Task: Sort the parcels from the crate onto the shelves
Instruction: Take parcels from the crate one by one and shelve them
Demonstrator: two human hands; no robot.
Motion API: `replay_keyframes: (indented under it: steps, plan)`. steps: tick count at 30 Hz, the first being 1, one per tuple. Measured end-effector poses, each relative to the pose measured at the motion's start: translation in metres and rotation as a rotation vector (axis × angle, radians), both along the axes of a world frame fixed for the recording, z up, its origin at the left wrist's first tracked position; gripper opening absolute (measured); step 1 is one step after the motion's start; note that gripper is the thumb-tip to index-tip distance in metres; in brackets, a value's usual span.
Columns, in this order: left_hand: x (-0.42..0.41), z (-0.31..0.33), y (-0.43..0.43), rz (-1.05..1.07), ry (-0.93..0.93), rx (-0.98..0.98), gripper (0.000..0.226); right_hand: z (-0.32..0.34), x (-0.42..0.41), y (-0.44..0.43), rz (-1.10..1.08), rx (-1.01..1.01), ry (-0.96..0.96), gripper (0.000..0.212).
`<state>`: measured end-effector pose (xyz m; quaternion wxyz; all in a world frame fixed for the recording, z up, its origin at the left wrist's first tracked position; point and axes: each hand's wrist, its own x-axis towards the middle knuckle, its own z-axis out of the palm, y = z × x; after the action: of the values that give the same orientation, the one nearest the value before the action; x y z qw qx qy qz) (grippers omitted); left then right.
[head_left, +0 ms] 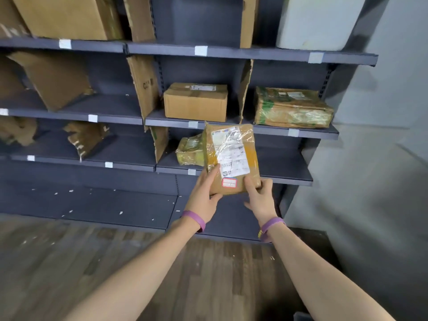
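Observation:
I hold a flat brown parcel [231, 158] wrapped in clear tape, with a white shipping label and a small red-bordered sticker, upright in front of the dark grey shelves [231, 54]. My left hand [205, 193] grips its lower left corner, thumb on the front. My right hand [260, 195] grips its lower right corner. Behind it, on the lower shelf, lies a small yellowish taped parcel [188, 150]. The crate is out of view.
On the middle shelf sit a plain cardboard box [195, 101] and a green-taped parcel [293, 107]. Cardboard dividers [144, 86] split the shelves into bays. Crumpled cardboard [86, 137] lies at the left. A white box [315, 22] stands top right. A grey wall is at right, with wood floor below.

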<state>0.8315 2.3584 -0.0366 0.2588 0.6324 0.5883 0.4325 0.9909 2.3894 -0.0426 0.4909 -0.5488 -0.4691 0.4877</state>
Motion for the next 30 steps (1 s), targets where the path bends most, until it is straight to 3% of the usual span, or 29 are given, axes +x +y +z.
replay_keyframes:
  steps: [3, 6, 8, 23, 30]
  plan:
    - [-0.033, 0.002, -0.01, 0.044, 0.019, 0.012, 0.074, 0.002, -0.024, -0.007, 0.066, 0.128, -0.231, 0.026]
    - [-0.057, 0.004, -0.018, 0.096, 0.02, 0.024, 0.071, 0.001, -0.047, -0.017, 0.212, 0.215, -0.287, 0.074]
    - [-0.07, 0.005, -0.023, 0.117, 0.014, 0.029, 0.071, -0.003, -0.06, -0.022, 0.279, 0.275, -0.343, 0.09]
    - [-0.108, -0.005, -0.034, 0.372, -0.003, -0.047, 0.072, -0.015, -0.115, 0.005, 0.456, 0.338, -0.475, 0.083]
    - [-0.118, -0.035, -0.032, 0.502, -0.015, -0.156, 0.073, -0.042, -0.128, 0.023, 0.608, 0.242, -0.543, 0.079]
